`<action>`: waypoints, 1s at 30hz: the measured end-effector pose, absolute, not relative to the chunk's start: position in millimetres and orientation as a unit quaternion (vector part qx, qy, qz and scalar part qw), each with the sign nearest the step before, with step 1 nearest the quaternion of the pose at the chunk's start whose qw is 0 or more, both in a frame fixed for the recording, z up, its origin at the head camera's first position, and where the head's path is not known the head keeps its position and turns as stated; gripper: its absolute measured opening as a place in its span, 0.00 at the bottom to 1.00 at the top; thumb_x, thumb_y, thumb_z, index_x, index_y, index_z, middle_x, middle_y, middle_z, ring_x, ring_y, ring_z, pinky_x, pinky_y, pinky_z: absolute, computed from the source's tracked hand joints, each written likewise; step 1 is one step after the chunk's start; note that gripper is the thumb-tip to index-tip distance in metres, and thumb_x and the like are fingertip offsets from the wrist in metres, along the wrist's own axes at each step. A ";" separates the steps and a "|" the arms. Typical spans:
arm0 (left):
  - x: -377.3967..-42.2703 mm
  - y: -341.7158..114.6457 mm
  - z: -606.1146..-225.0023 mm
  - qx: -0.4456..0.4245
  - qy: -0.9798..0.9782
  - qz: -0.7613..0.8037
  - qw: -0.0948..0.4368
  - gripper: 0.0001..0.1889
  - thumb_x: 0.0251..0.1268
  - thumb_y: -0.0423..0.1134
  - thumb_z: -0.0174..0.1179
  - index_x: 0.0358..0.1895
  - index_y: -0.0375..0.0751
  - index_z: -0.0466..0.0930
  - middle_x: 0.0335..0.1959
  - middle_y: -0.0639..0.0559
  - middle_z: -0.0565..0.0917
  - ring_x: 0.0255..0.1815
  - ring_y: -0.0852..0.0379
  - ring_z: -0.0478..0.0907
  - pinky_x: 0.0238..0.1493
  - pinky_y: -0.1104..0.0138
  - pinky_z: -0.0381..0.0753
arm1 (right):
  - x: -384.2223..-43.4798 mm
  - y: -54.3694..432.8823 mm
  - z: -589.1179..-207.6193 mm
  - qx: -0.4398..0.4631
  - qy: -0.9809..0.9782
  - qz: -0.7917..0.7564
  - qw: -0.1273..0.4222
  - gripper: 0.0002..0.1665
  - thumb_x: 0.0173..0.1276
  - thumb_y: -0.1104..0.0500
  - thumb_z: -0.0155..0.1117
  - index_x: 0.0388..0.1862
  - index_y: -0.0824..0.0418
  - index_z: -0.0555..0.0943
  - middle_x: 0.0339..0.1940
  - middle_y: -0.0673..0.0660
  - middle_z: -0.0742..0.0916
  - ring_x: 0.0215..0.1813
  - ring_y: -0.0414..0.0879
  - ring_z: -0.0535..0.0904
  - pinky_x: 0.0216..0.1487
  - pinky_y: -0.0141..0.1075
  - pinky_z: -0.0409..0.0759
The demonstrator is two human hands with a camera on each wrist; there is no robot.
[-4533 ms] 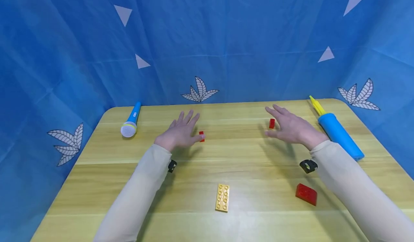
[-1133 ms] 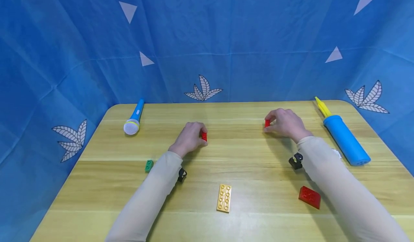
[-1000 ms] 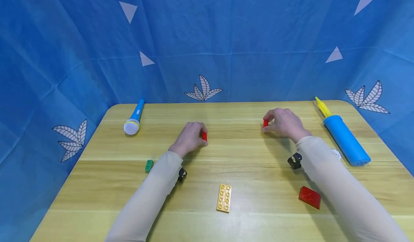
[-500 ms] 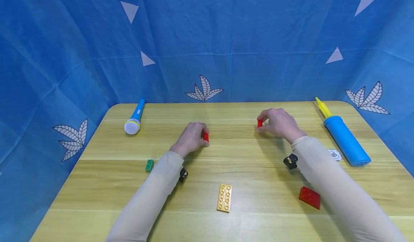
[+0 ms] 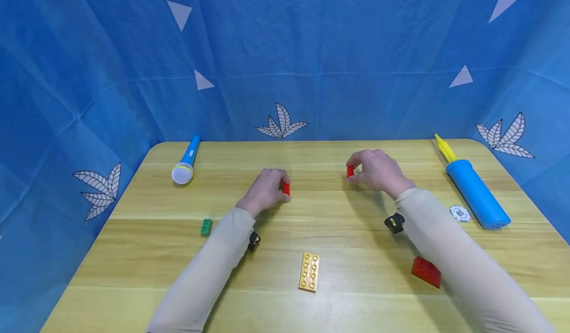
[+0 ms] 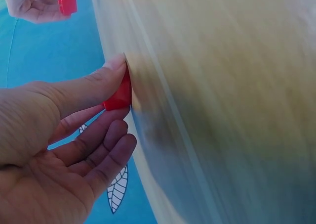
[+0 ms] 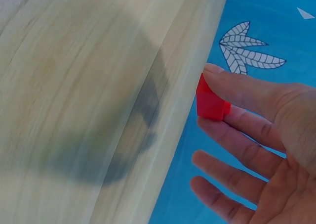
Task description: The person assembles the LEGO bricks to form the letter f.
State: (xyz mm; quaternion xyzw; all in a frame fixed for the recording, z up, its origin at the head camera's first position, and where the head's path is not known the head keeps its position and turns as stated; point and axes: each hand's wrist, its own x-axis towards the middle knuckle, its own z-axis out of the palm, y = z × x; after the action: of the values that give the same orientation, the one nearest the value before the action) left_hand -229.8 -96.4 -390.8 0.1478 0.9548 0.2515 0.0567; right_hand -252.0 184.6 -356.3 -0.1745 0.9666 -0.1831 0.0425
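My left hand [image 5: 266, 190] pinches a small red toy brick [image 5: 286, 189] between thumb and fingers, at or just above the table near its middle. In the left wrist view the thumb lies along one side of that red brick [image 6: 120, 94]. Farther right, my right hand [image 5: 377, 170] pinches a second small red brick [image 5: 350, 171]. Thumb and forefingers grip this red brick [image 7: 211, 101] in the right wrist view, while the other fingers are spread. A gap of bare wood separates the two bricks.
A yellow eight-stud plate [image 5: 308, 272] lies in front. A green brick [image 5: 206, 227] sits by the left sleeve, a larger red brick [image 5: 426, 272] by the right one. Around them are a toy microphone [image 5: 183, 167], a poker chip [image 5: 460, 213] and a blue hand pump [image 5: 478, 194].
Both hands, spread over the table at first, now pinch red bricks. My right hand has carried its brick leftward; my left has shifted slightly right. The poker chip has come into view.
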 end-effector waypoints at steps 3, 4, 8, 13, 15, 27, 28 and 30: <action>-230.1 -95.1 -390.6 0.151 0.954 0.251 0.056 0.20 0.49 0.34 0.77 0.47 0.36 0.83 0.33 0.52 0.80 0.37 0.53 0.74 0.45 0.64 0.77 | -251.8 181.7 -356.0 -0.178 0.966 -0.184 0.040 0.20 0.58 0.55 0.77 0.48 0.59 0.85 0.48 0.57 0.87 0.53 0.59 0.79 0.49 0.57 0.75; -230.2 -94.6 -390.7 0.153 0.954 0.250 0.056 0.20 0.49 0.34 0.77 0.47 0.36 0.83 0.33 0.52 0.80 0.37 0.53 0.74 0.45 0.64 0.77 | -251.7 180.9 -356.1 -0.178 0.966 -0.184 0.041 0.20 0.58 0.55 0.77 0.48 0.59 0.85 0.48 0.57 0.87 0.53 0.59 0.79 0.49 0.57 0.75; -230.5 -92.7 -391.7 0.159 0.953 0.250 0.056 0.20 0.49 0.34 0.78 0.46 0.36 0.83 0.33 0.52 0.80 0.37 0.54 0.74 0.44 0.65 0.76 | -250.5 177.9 -355.4 -0.185 0.965 -0.182 0.040 0.20 0.57 0.55 0.77 0.47 0.59 0.85 0.47 0.57 0.88 0.53 0.59 0.79 0.49 0.57 0.75; -229.3 -88.6 -390.9 0.168 0.952 0.251 0.059 0.19 0.48 0.33 0.78 0.45 0.36 0.84 0.32 0.52 0.80 0.36 0.54 0.74 0.43 0.65 0.76 | -248.2 173.2 -354.3 -0.191 0.964 -0.181 0.040 0.16 0.57 0.56 0.77 0.44 0.58 0.85 0.47 0.56 0.88 0.52 0.58 0.80 0.49 0.55 0.75; -228.7 -86.6 -390.4 0.170 0.951 0.251 0.061 0.19 0.49 0.33 0.78 0.45 0.36 0.83 0.31 0.52 0.80 0.36 0.54 0.74 0.42 0.66 0.76 | -247.4 171.4 -354.0 -0.194 0.964 -0.179 0.042 0.15 0.57 0.56 0.77 0.43 0.57 0.85 0.47 0.56 0.88 0.51 0.58 0.80 0.49 0.55 0.75; -227.3 -76.2 -389.7 0.189 0.947 0.251 0.066 0.19 0.49 0.34 0.78 0.44 0.36 0.83 0.33 0.52 0.81 0.37 0.55 0.75 0.45 0.65 0.77 | -242.2 158.4 -351.2 -0.232 0.955 -0.179 0.038 0.14 0.55 0.57 0.79 0.39 0.57 0.85 0.42 0.54 0.88 0.44 0.53 0.80 0.47 0.50 0.76; -227.2 -75.1 -389.7 0.191 0.947 0.251 0.066 0.19 0.49 0.34 0.78 0.45 0.36 0.83 0.33 0.52 0.81 0.37 0.55 0.75 0.46 0.65 0.77 | -242.1 157.4 -351.2 -0.235 0.955 -0.178 0.038 0.14 0.55 0.57 0.79 0.39 0.57 0.85 0.41 0.54 0.88 0.43 0.53 0.80 0.46 0.50 0.76; -227.1 -72.9 -389.9 0.193 0.946 0.251 0.068 0.20 0.49 0.33 0.78 0.46 0.35 0.83 0.34 0.52 0.81 0.37 0.55 0.75 0.45 0.66 0.77 | -241.5 155.3 -350.8 -0.240 0.954 -0.176 0.036 0.14 0.54 0.56 0.80 0.38 0.56 0.85 0.40 0.53 0.88 0.41 0.52 0.80 0.45 0.49 0.76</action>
State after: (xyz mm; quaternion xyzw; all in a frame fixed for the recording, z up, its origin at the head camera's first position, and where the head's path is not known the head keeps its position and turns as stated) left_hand -227.1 -72.9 -389.9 0.1931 0.9462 0.2507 0.0679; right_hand -241.5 155.3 -350.8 -0.2397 0.9540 -0.1764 0.0363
